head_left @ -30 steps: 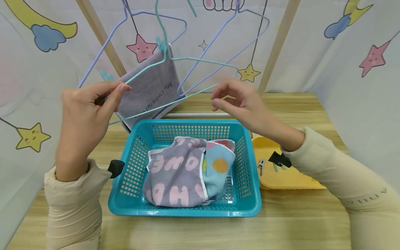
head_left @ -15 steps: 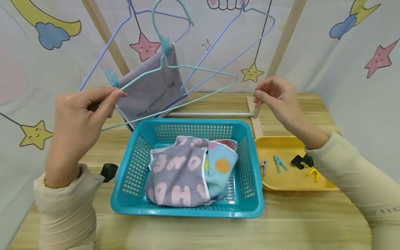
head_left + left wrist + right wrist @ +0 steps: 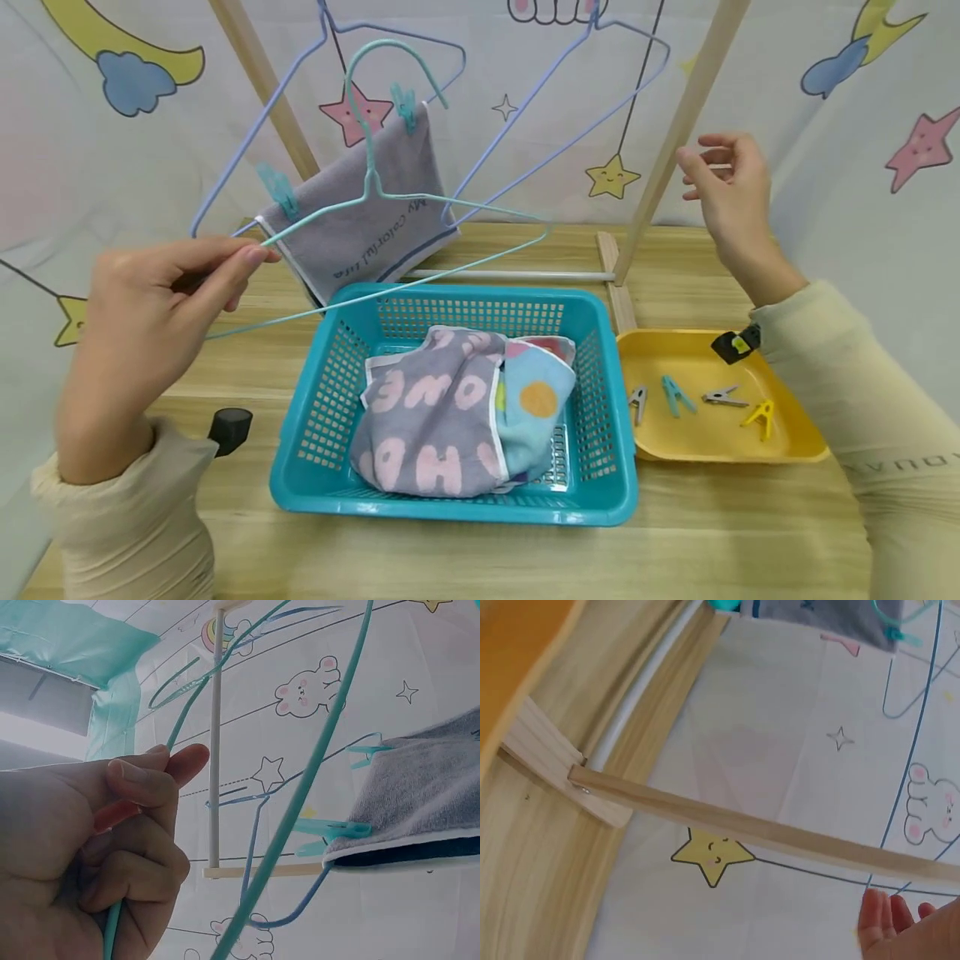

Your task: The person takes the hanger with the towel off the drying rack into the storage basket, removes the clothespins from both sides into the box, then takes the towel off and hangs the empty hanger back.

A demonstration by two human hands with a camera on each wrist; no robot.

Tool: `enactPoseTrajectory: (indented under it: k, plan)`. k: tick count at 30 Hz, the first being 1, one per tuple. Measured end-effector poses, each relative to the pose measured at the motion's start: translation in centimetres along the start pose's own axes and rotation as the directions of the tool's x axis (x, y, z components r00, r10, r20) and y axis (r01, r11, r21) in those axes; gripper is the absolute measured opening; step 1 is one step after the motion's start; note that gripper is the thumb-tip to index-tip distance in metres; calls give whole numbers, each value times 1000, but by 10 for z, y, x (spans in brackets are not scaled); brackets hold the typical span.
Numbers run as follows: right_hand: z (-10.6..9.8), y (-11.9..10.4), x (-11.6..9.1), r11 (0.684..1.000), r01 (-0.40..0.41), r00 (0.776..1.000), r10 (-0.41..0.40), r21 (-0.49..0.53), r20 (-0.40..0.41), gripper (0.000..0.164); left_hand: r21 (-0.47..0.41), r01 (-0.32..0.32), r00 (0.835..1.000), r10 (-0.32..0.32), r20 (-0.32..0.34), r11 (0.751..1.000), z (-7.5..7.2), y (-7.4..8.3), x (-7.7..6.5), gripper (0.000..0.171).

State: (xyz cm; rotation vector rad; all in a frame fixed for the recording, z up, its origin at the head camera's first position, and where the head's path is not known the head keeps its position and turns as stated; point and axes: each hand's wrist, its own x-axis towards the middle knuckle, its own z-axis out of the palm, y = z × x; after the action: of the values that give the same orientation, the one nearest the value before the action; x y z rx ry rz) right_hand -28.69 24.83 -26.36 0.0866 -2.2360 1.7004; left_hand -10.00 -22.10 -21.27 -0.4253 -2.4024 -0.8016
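Note:
A light green wire hanger (image 3: 371, 171) tilts in the air over the back of the basket, its hook upward. My left hand (image 3: 142, 333) pinches its left shoulder between thumb and forefinger; the left wrist view shows the green wire passing the curled fingers. At the right, my right hand (image 3: 733, 196) is raised beside a wooden post, fingers loosely bent and holding nothing. Behind the green hanger, a grey towel (image 3: 382, 221) hangs from a blue hanger (image 3: 258, 129), held by two turquoise clothespins (image 3: 279, 190). Another blue hanger (image 3: 518, 122) to its right bears nothing.
A teal basket (image 3: 450, 510) holds a grey cloth with pink letters (image 3: 427, 400) and a light blue one (image 3: 528, 417). Right of it, a yellow tray (image 3: 697, 442) contains several clothespins (image 3: 678, 396). The rack's wooden post (image 3: 678, 142) and white bottom rod (image 3: 517, 275) stand behind.
My right hand has moved away from the green hanger, rightward and up. My left hand has brought the hanger left and lower, uncovering more of the grey towel and its clothespins.

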Motion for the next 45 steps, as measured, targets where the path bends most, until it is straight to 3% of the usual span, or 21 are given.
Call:
enactPoseTrajectory:
  k: [5,12,17,24,30,35,41,45]
  plan:
    - [2,-3,15,999,-13,1000,15,-48,25,50,21,-19,1000,19,3,1000,-7,-5,-7,8]
    - [9,-6,26,990,-57,998,57,127,7,50,29,-59,998,58,16,998,-16,-13,-16,9]
    - [9,-7,32,961,-94,995,100,262,-6,46,41,-79,997,78,13,996,-21,-18,-18,7]
    - [16,-11,39,883,-85,996,94,462,3,34,72,-83,996,84,-21,994,-20,-19,-13,9]
    - [27,-14,44,875,-65,995,91,480,-31,27,116,-42,997,48,-54,992,-13,-16,-4,13]
    - [33,-16,46,908,-60,994,91,415,-56,22,104,23,994,-12,-104,994,-4,-12,6,19]
    - [35,-19,44,933,-88,992,114,348,-56,30,109,29,987,-12,-158,994,9,-9,21,26]
    - [37,-21,46,941,-101,990,127,322,-62,39,102,70,980,-49,-195,992,18,-4,32,33]
